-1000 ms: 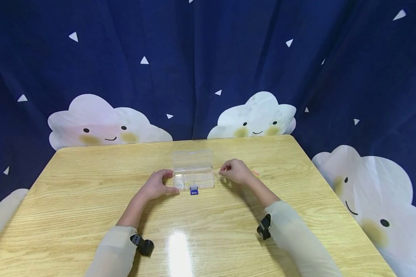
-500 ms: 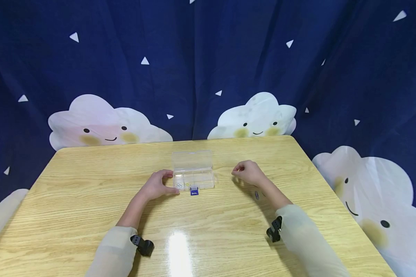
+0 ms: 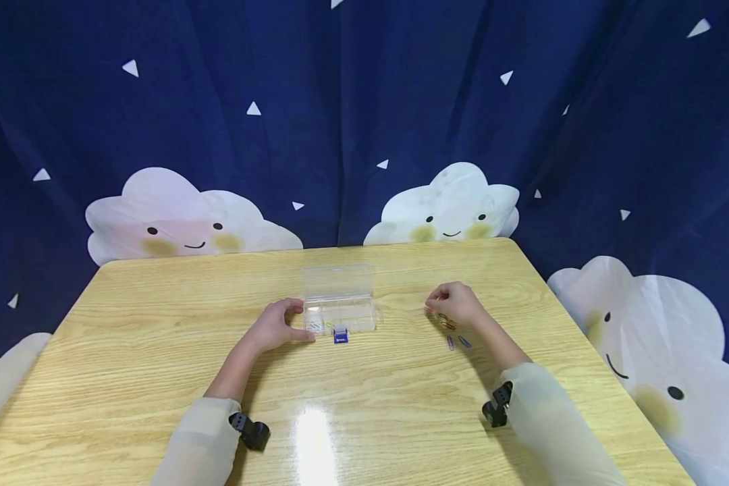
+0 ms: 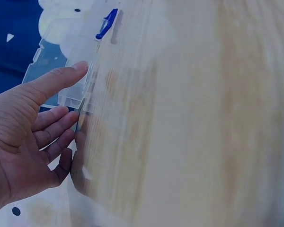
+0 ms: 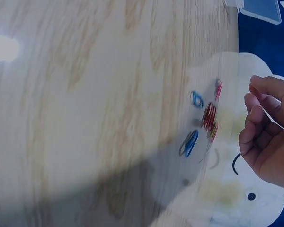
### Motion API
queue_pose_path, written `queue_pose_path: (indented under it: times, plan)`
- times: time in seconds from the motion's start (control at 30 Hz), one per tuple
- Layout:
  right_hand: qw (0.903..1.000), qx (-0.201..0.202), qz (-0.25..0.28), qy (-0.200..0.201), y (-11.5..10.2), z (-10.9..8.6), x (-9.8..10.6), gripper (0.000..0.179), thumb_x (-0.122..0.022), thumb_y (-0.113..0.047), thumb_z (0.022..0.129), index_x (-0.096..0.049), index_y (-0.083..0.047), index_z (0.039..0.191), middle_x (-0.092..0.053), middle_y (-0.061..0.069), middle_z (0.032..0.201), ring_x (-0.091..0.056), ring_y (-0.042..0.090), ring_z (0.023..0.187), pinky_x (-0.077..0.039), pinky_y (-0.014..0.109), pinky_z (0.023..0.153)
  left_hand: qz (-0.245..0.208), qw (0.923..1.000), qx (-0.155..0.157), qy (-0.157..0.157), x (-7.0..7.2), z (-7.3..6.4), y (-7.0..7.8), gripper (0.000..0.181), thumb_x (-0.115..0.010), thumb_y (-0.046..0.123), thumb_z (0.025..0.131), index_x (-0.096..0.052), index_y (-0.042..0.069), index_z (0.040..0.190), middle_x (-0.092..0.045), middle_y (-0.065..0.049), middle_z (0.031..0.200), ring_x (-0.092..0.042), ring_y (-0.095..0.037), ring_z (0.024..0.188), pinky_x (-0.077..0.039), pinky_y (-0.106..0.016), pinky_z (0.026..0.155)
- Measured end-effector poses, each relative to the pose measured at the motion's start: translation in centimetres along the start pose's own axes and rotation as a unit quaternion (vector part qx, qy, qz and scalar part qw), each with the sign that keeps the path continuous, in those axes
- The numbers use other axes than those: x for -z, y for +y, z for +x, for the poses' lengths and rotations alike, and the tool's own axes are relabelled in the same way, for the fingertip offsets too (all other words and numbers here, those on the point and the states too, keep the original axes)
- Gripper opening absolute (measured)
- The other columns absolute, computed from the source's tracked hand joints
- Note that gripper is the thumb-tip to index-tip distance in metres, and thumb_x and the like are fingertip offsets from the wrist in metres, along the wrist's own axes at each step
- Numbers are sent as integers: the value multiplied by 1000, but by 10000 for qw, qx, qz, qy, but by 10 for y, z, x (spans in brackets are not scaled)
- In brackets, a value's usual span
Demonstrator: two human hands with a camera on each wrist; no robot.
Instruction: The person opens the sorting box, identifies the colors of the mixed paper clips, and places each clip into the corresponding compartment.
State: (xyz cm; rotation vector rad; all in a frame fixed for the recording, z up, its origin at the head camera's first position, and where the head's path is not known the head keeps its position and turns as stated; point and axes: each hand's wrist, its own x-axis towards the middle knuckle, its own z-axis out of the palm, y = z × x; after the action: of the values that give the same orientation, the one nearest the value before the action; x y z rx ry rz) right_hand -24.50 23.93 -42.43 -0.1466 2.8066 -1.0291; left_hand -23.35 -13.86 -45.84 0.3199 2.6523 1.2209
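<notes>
A clear plastic compartment box [image 3: 355, 312] lies on the table with its lid [image 3: 337, 280] raised at the back. My left hand [image 3: 273, 325] holds its left end, thumb at the front side and fingers round the back corner. White paper clips [image 3: 314, 326] and a yellow one [image 3: 329, 324] are in the front left compartments. My right hand [image 3: 455, 304] hovers with loosely bent fingers over a loose group of paper clips. Among these are red clips [image 5: 209, 116], a blue clip [image 5: 191, 143] and another blue clip [image 5: 196, 98]. Nothing shows between the right fingers.
A blue latch [image 3: 340, 335] sticks out from the box's front side. The wooden table [image 3: 401, 418] reaches back to a dark blue curtain [image 3: 316, 121] with cloud shapes. Both wrists carry a small black camera, such as the one on the left sleeve [image 3: 249, 430].
My right hand has drawn away from the box to the right, above the paper clips, uncovering the blue ones. My left hand and the box have stayed put.
</notes>
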Motion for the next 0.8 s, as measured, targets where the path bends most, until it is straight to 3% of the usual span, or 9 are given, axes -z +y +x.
queue_pose_path:
  times: [0.47,0.8]
  plan:
    - [9987,-155,-144,465,32,-11,15,20,-62,-20,88,-68,-2,93,-62,10,73,-49,15,57,-40,26,51,45,10000,51,52,-2,2,0,76,-85,25,67,-49,-2,128,-58,-17,124,-49,-33,120,-36,-46,106]
    - [9982,-359,-114,463,48,-17,16,21,-62,-20,88,-68,0,94,-62,8,70,-53,15,55,-41,26,49,61,10000,43,41,-2,1,-1,76,-84,25,67,-49,-1,129,-58,-17,125,-49,-33,121,-37,-46,105]
